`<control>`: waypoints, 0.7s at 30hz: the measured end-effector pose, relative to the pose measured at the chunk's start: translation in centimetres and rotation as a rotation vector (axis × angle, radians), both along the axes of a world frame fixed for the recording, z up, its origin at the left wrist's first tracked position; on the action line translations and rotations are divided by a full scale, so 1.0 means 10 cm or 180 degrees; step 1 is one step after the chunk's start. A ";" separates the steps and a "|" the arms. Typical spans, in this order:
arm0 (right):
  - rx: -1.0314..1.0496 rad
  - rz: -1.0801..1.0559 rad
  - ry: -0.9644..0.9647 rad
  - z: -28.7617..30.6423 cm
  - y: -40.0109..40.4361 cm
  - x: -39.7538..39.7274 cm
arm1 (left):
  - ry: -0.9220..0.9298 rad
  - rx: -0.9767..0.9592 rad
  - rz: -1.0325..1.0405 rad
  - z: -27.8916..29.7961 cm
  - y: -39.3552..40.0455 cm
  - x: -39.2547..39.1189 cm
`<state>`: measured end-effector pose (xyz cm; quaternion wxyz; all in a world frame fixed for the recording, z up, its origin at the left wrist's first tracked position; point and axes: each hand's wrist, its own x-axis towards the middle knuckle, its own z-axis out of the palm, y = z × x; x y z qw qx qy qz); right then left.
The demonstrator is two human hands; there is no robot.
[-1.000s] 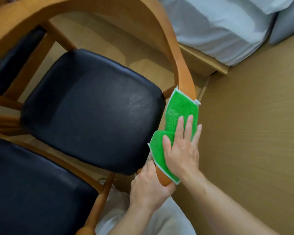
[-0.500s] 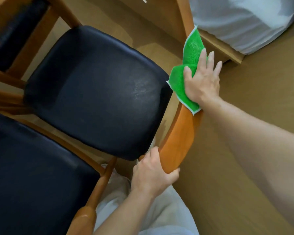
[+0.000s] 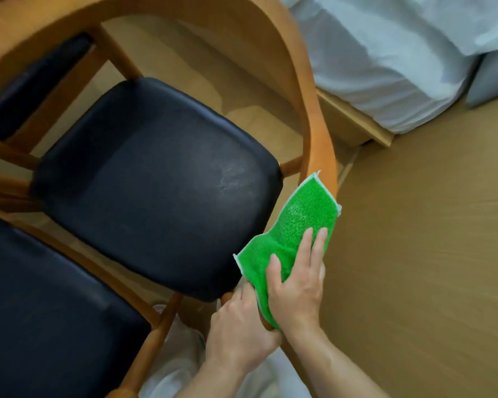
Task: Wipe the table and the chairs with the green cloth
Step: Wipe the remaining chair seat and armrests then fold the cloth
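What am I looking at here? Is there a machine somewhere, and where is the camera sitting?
There is no machine: a person is cleaning with bare hands. The single camera is worn on the person's head, so you look forward and down at their own arms. The right hand presses a green cloth with straight fingers onto the curved wooden armrest of a chair. The left hand grips the near end of that armrest, probably to steady it. The chair has a black padded seat, and part of a second chair's black seat shows at the lower left. At the right is the tan floor, and at the upper right white bedding. No table is clearly in view.
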<state>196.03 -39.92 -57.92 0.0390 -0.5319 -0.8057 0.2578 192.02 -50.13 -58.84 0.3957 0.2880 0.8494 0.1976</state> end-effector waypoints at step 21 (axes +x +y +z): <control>0.0512 -0.0116 -0.0557 -0.11 2.03 -1.24 | 0.0162 -0.0221 -0.0025 -0.11 -0.01 0.07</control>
